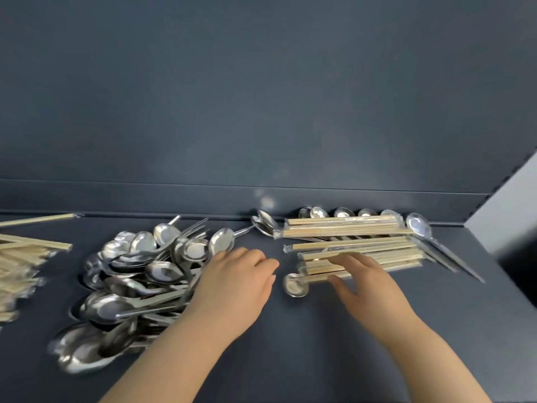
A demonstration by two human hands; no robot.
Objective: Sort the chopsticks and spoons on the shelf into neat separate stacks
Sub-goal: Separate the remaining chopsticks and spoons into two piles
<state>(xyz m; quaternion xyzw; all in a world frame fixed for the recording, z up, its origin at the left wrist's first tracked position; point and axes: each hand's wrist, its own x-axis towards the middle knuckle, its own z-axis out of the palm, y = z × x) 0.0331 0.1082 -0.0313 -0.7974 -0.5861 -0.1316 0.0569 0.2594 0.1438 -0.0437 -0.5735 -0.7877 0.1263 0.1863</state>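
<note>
On the shelf (290, 359), the left hand (241, 282) is laid open, fingers relaxed, against the right edge of the spoon heap (136, 280). Right of that heap, the right hand (363, 283) is spread, gripping nothing, on the wrapped chopsticks (354, 242). A chopstick stack (20, 266) is seen left of the heap.

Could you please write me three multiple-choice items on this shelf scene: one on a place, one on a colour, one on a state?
1. The big spoon pile lies where from the left hand? A) left of it B) right of it C) on it
2. The shelf is what colour? A) white B) dark grey-blue C) red
3. The right hand is how? A) clenched in a fist B) fingers straight, on the wrapped chopsticks C) gripping a fork

1 A: spoons lie on its left side. 2 B: its bare surface is dark. 3 B: no fingers curl.
</note>
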